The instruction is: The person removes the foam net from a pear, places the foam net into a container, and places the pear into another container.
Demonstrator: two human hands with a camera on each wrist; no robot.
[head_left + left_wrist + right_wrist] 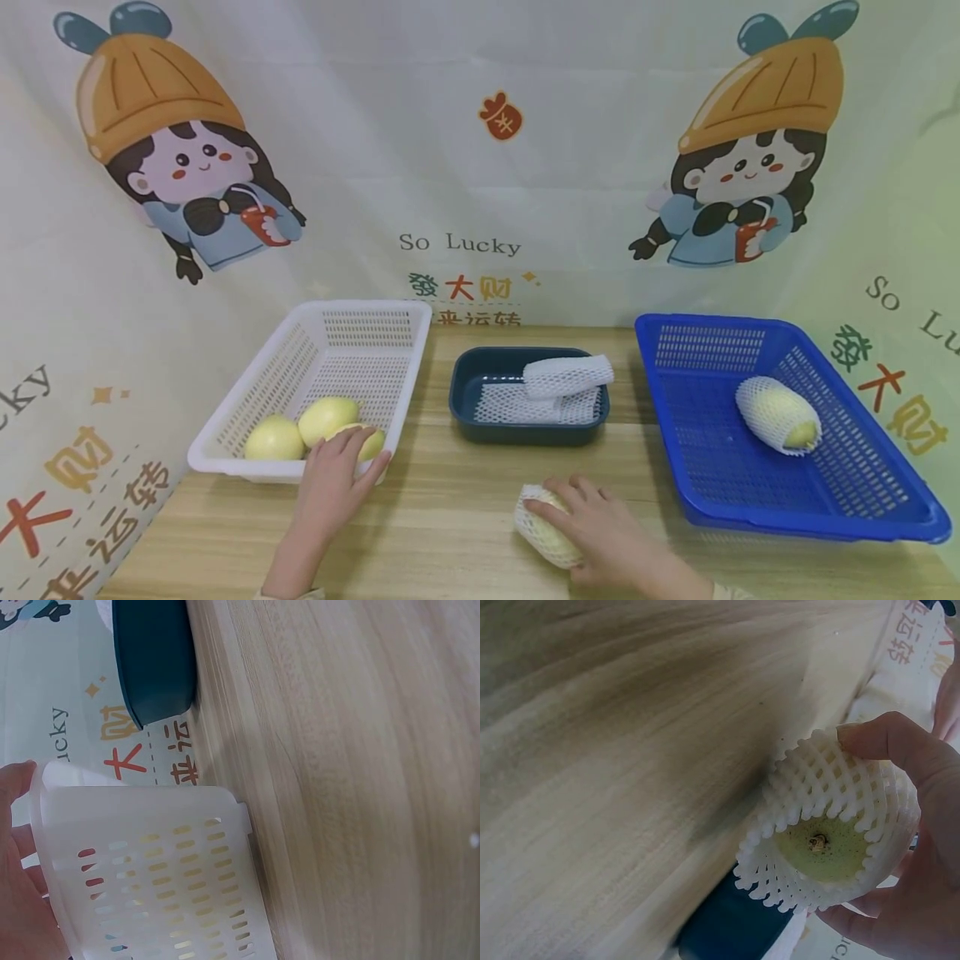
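Observation:
My right hand (600,529) grips a pale yellow-green fruit in a white foam net sleeve (546,533), low over the wooden table. In the right wrist view the thumb presses the netting and the fruit's end (821,847) shows through the sleeve's opening. My left hand (333,483) reaches over the front rim of the white basket (202,446), fingers over a bare fruit (371,442) that they partly hide. Two more bare fruits (274,438) lie beside it. The left wrist view shows part of that hand (26,877) at the rim; its fingertips' contact is hidden.
A dark teal tray (480,429) at the middle back contains foam net sleeves (566,377), one jutting over its right edge. To the right stands a blue basket (697,492) with one netted fruit (780,415) inside. A printed cloth (570,183) hangs behind the table.

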